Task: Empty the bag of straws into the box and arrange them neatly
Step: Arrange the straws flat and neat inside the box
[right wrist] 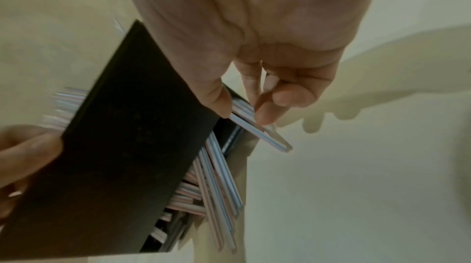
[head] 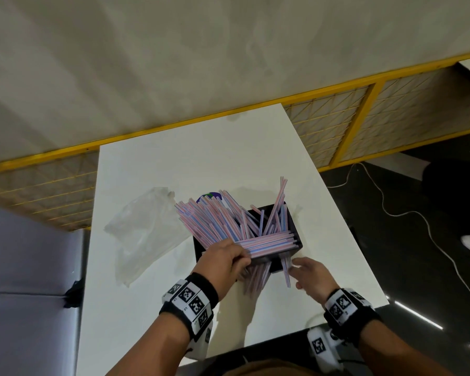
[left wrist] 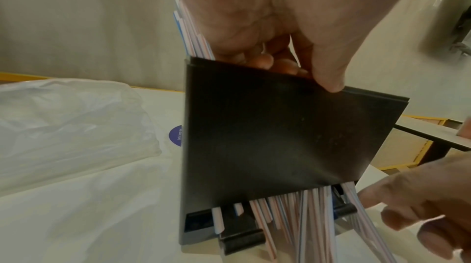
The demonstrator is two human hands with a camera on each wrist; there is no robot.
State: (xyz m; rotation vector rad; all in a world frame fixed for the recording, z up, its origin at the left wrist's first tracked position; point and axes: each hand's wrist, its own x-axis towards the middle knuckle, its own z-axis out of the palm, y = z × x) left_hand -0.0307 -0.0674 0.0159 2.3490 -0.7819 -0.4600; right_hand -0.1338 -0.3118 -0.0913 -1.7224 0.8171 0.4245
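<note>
A black box stands on the white table. Many pink-and-blue striped straws fan out of its top, leaning left and back. One bundle lies flat across its near rim. More straws stick out of a slot low in the front wall. My left hand grips the front wall's top edge, thumb outside, fingers inside. My right hand pinches a few straws at the box's near right corner. The clear plastic bag lies crumpled and empty to the left.
A round purple sticker is on the table behind the box. A grey padded seat adjoins the table's left side. Behind runs a yellow-framed mesh panel. A white cable trails on the dark floor to the right.
</note>
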